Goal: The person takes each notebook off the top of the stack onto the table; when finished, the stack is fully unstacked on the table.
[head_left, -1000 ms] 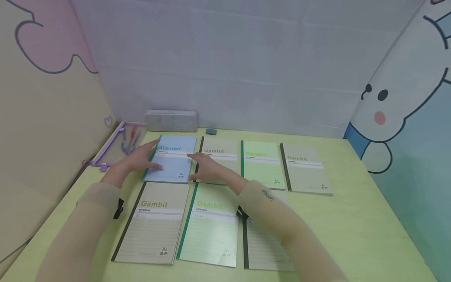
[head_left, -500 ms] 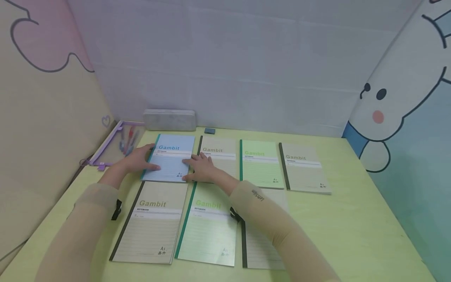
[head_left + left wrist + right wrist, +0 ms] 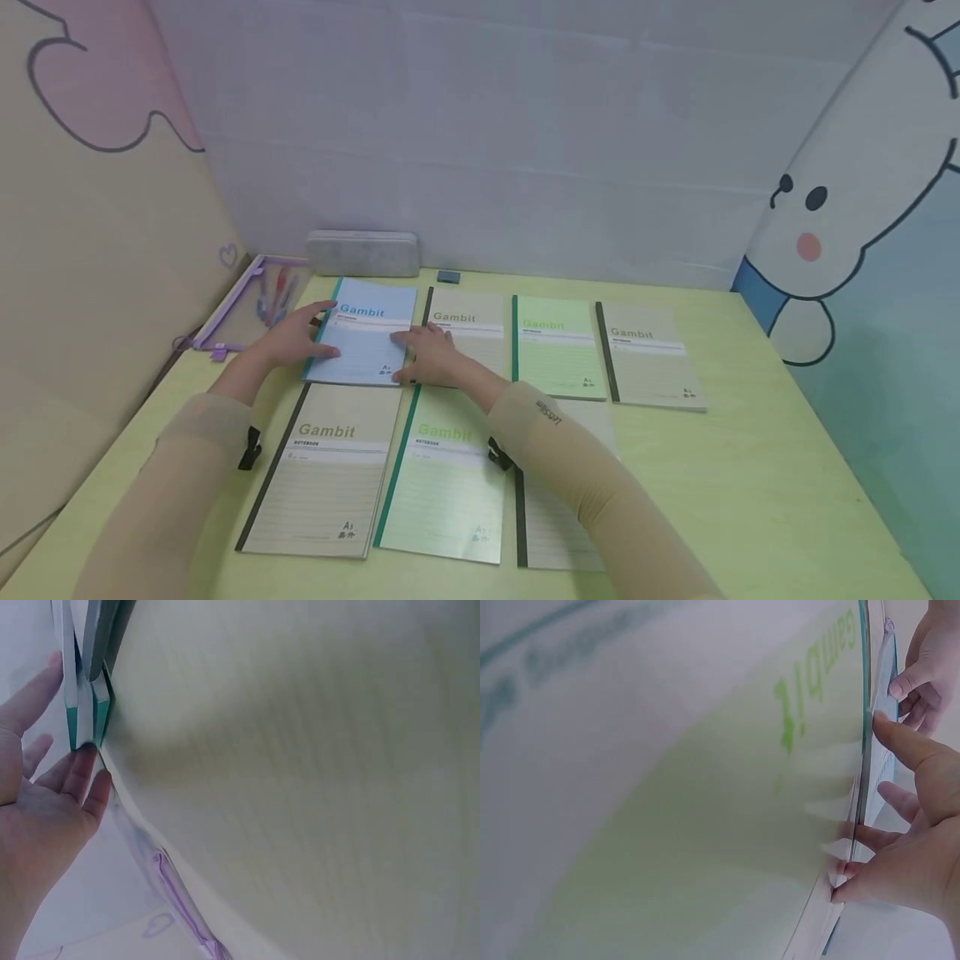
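A blue notebook (image 3: 371, 298) with a teal spine lies at the back left of the table. My left hand (image 3: 291, 340) grips its spine side, thumb over the cover and fingers at the edge. The left wrist view shows these fingertips (image 3: 82, 761) right at the teal spine ends. Across the blue notebook's right side reach the spread fingers of my right hand (image 3: 437, 354), index finger and thumb lying on the cover. Its other fingers overlap the neighbouring grey notebook (image 3: 476, 310). The blue notebook's far edge lifts slightly.
A green notebook (image 3: 558, 333) and another grey notebook (image 3: 652, 350) continue the back row. In front are a grey notebook (image 3: 322, 492), a green notebook (image 3: 450, 500) and one partly under my right arm. Behind stand a pencil case (image 3: 363, 254), eraser (image 3: 448, 277) and purple-edged pouch (image 3: 251, 312).
My right hand has moved left, onto the blue notebook's right edge. The far edge of the blue notebook has risen a little. My left hand stays at the spine.
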A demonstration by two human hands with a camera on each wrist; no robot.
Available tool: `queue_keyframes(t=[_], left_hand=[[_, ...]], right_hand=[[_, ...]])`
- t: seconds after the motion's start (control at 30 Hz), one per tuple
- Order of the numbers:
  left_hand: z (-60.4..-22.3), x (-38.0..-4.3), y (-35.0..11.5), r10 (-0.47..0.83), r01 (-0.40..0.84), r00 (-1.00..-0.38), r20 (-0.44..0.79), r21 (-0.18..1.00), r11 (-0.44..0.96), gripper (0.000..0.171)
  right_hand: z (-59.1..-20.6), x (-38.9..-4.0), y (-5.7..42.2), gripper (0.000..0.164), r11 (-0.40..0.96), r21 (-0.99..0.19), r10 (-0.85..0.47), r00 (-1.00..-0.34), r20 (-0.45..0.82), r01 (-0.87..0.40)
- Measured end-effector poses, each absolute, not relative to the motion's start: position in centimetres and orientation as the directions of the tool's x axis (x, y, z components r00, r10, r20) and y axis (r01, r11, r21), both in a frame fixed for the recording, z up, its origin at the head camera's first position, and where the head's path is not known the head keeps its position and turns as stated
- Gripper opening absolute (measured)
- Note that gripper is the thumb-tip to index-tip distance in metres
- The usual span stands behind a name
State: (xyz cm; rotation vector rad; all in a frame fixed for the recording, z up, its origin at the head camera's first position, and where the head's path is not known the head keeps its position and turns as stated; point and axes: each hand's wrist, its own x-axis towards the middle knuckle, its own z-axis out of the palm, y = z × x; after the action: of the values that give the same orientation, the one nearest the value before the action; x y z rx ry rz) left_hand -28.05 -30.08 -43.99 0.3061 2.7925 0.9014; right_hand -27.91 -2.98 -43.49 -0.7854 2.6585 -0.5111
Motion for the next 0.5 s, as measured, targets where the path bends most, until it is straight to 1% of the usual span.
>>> queue_keyframes(t=[0.17,0.3,0.5], left_hand=[[-43.6,-28.0,-30.0,0.233,0.117,-0.968,-0.096,0.647,0.754,0.085],[-43.4,-28.1,-29.8,0.212,0.105,-0.974,-0.079,0.675,0.731,0.081],[-42.8,-28.3,-29.0,0.203,0.119,-0.978,-0.040,0.692,0.712,0.077]], right_hand=[[-43.7,-28.3,-3.1,0.069,0.765,-0.505,-0.534,-0.832,-0.152,-0.399],[-43.8,-28.5,-3.0,0.065,0.736,-0.563,-0.523,-0.844,-0.121,-0.375],[-43.7,-28.3,-2.9,0.056,0.652,-0.728,-0.427,-0.896,-0.123,-0.211]])
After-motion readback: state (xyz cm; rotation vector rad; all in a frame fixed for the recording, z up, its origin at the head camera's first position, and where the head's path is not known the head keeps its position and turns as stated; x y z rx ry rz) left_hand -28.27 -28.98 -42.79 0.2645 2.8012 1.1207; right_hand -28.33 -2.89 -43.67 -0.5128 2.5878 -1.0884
